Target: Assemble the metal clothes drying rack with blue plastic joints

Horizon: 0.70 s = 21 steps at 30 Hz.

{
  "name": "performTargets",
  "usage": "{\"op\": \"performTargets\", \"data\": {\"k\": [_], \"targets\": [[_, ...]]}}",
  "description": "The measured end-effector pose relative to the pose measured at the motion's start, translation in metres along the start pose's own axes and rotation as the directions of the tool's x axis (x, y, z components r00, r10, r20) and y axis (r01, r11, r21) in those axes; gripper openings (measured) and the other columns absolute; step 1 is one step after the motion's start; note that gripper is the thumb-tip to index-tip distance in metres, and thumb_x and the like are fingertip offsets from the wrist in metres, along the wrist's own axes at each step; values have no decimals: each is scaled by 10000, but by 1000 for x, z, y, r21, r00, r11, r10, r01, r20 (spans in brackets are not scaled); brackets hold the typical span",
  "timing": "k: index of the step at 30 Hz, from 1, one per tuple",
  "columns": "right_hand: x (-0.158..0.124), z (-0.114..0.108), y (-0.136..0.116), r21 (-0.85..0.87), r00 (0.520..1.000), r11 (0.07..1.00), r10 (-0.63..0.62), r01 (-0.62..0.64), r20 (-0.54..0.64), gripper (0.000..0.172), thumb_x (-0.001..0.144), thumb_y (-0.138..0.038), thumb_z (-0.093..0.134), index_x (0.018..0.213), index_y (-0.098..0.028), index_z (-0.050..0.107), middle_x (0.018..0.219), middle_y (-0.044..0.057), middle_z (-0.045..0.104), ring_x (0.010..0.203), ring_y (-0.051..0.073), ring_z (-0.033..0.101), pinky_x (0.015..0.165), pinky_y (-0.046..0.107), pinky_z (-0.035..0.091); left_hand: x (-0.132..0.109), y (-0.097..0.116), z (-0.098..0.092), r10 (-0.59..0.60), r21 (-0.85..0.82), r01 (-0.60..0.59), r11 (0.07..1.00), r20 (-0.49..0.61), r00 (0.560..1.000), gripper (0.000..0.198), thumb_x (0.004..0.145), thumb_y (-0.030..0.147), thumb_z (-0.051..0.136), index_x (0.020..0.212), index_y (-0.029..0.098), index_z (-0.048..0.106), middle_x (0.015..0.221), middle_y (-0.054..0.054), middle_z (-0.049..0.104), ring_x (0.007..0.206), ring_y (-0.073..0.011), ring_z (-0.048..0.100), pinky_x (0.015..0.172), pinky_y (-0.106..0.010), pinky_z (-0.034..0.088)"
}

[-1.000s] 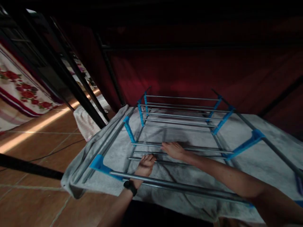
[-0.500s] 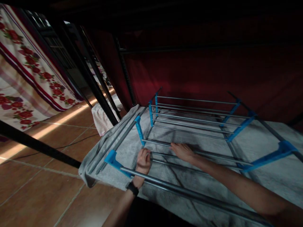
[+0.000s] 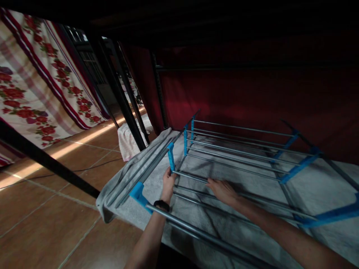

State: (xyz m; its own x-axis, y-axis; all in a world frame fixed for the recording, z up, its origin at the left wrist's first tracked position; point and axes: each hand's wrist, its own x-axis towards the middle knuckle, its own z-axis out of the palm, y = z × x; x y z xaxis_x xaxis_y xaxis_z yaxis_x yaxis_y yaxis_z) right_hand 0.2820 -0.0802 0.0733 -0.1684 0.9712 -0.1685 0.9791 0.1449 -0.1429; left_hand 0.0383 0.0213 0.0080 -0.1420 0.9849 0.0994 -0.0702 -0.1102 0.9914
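A rack of grey metal tubes and blue plastic brackets lies on a grey blanket [image 3: 157,179]. My left hand [image 3: 168,182], with a black band on its wrist, is closed at the lower end of a blue bracket [image 3: 171,158], where a metal tube [image 3: 193,177] meets it. Farther along that tube, the fingers of my right hand [image 3: 223,191] are curled over it. Nearer me, a second blue bracket [image 3: 140,195] holds a thicker-looking tube [image 3: 196,229], which passes over my left forearm.
Loose-looking grey tubes [image 3: 134,183] lie along the blanket's left edge. Dark metal posts [image 3: 123,97] rise beyond it, with a striped cloth [image 3: 127,140] beside them. A dark red curtain [image 3: 238,97] hangs behind the rack, and tiled floor [image 3: 70,220] extends to the left.
My left hand has moved up and away from me to the bracket's lower end. My right hand stays on the tube. The view has shifted slightly left.
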Motion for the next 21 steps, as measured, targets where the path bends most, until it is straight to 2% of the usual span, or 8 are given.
{"op": "performTargets", "data": {"k": [3, 6, 8, 13, 16, 21], "targets": [[1, 3, 3, -11, 1000, 1000, -3, 3, 9, 273, 1065, -342, 335, 1100, -223, 578, 1041, 91, 766, 964, 264, 740, 750, 316, 481, 3, -5, -4, -68, -154, 80, 985, 77, 995, 283, 662, 275, 686, 932, 194, 696, 961, -39, 695, 972, -223, 620, 907, -335, 469], [2, 6, 5, -27, 1000, 1000, -8, 9, 26, 298, 1071, -342, 300, 1106, -224, 572, 1037, 92, 764, 954, 253, 737, 753, 314, 473, 0, -13, -3, -139, -338, 143, 930, 37, 990, 350, 699, 391, 721, 981, 187, 681, 1019, -51, 682, 1002, -216, 619, 893, -326, 479], [3, 8, 6, -27, 999, 1000, -12, 12, 31, 314, 1073, -351, 286, 1112, -227, 572, 1049, 94, 760, 962, 251, 733, 758, 318, 469, -2, -17, -1, -155, -338, 147, 929, 4, 988, 428, 724, 460, 747, 1042, 182, 681, 1042, -58, 681, 977, -202, 615, 879, -315, 475], [3, 12, 7, 5, 999, 1000, -10, 10, 45, 325, 1075, -351, 274, 1116, -227, 572, 1056, 85, 758, 975, 253, 726, 761, 324, 454, -3, -24, -3, -66, -186, 68, 980, 19, 998, 451, 778, 538, 740, 1064, 192, 701, 947, -33, 681, 876, -170, 593, 829, -281, 467], [3, 13, 9, 10, 999, 1000, -19, 18, 48, 339, 1076, -363, 266, 1101, -228, 576, 1034, 79, 760, 948, 255, 729, 742, 325, 449, -4, -22, -5, -107, -243, 111, 964, 32, 994, 501, 760, 550, 760, 1090, 176, 708, 965, -47, 695, 880, -171, 602, 847, -292, 477], [2, 13, 10, -17, 999, 999, -32, 32, 34, 354, 1077, -356, 250, 1114, -226, 578, 1017, 78, 758, 917, 255, 730, 719, 327, 451, -6, -17, -3, -183, -391, 178, 903, 23, 983, 530, 698, 487, 820, 1120, 180, 720, 1122, -87, 710, 1020, -200, 627, 975, -345, 465]]}}
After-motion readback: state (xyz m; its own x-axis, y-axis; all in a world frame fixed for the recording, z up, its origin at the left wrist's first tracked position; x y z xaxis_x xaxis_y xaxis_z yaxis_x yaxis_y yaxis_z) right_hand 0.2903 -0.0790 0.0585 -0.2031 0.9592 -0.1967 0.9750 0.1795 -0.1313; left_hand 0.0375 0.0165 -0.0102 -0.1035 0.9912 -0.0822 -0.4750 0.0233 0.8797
